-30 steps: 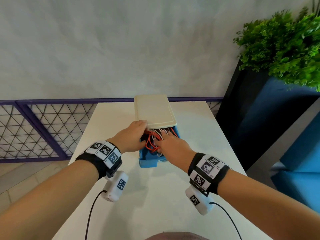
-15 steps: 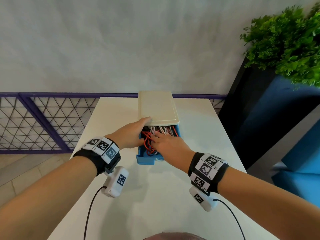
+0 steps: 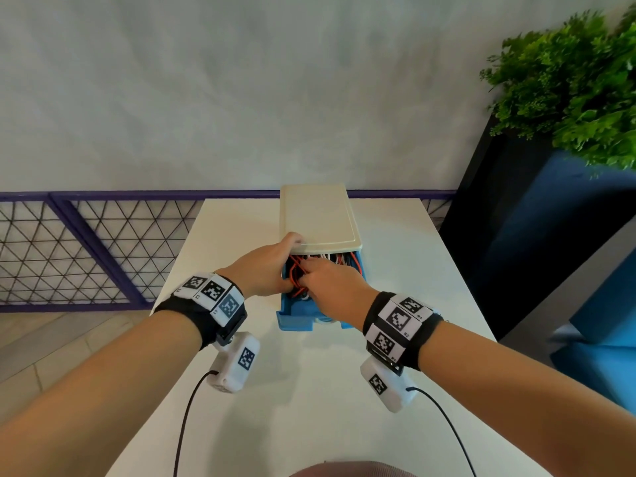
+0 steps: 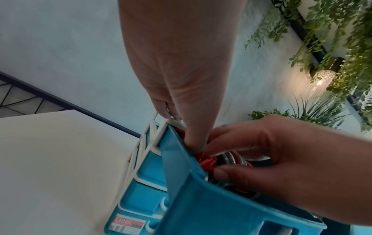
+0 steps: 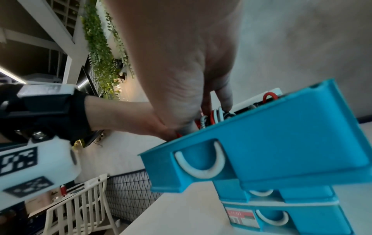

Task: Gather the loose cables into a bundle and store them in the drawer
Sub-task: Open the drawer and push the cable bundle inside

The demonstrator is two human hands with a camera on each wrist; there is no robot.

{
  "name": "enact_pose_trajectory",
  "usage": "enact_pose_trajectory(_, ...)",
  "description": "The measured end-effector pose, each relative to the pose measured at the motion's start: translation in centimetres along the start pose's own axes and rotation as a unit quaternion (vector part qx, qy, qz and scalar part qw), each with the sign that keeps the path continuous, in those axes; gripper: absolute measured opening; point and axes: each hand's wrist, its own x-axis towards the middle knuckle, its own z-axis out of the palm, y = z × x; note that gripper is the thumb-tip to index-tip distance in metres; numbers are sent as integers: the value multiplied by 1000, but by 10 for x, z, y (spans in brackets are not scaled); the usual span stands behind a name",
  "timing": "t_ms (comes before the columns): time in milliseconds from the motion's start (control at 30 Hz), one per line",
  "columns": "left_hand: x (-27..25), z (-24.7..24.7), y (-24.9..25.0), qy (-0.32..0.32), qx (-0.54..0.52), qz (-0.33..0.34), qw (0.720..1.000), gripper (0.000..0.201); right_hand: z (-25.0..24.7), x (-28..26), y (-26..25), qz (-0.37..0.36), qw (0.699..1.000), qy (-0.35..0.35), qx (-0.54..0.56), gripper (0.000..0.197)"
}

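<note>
A small drawer unit with a cream top (image 3: 318,215) stands on the white table (image 3: 395,242). Its blue top drawer (image 3: 296,316) (image 5: 281,135) is pulled out. A tangle of red, white and black cables (image 3: 327,261) (image 5: 216,113) lies inside it. My right hand (image 3: 332,287) (image 4: 281,159) reaches into the drawer from the front, fingers curled round the cables, pinching a red one (image 4: 207,162). My left hand (image 3: 268,270) straddles the drawer's left wall: one fingertip rests on the unit's top corner (image 4: 167,111), and the thumb (image 4: 196,139) dips straight down onto the cables.
Below the pulled-out drawer are more blue drawers with white handles (image 5: 271,217). A dark planter with green foliage (image 3: 568,98) stands to the table's right. A purple mesh railing (image 3: 86,242) runs behind the table. Bare tabletop (image 3: 309,407) lies between me and the unit.
My right hand has shifted left inside the drawer, up against the left hand, and curled onto the cables. The left hand stays at the unit's front left corner.
</note>
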Motion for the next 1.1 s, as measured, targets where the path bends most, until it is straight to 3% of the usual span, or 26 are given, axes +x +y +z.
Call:
enact_pose_trajectory(133, 0, 0, 0, -6, 5, -4, 1000, 73, 13, -4, 1, -76, 995, 60, -32, 39)
enact_pose_trajectory(267, 1, -1, -4, -29, -17, -13, 999, 83, 5, 1, 11, -141, 990, 19, -13, 24)
enact_pose_trajectory(367, 0, -5, -5, -90, -53, -15, 994, 94, 5, 9, 12, -126, 991, -29, -23, 27)
enact_pose_trajectory(533, 2, -8, 3, -171, -67, -26, 983, 111, -3, 16, 13, -67, 987, -72, 129, 24)
enact_pose_trajectory(633, 3, -8, 8, -215, 18, -14, 976, 128, -19, 8, 26, -45, 971, -30, 232, 23)
enact_pose_trajectory(700, 3, -6, 9, -225, 67, -12, 972, 137, -25, 2, 40, -36, 970, 6, 238, 23)
enact_pose_trajectory(867, 1, 2, 7, -180, 80, -15, 980, 146, -18, -16, 66, -21, 982, 4, 189, 29)
enact_pose_trajectory(1100, 2, -2, 9, -71, 86, 12, 994, 129, 7, -17, 65, -22, 980, 47, 190, 25)
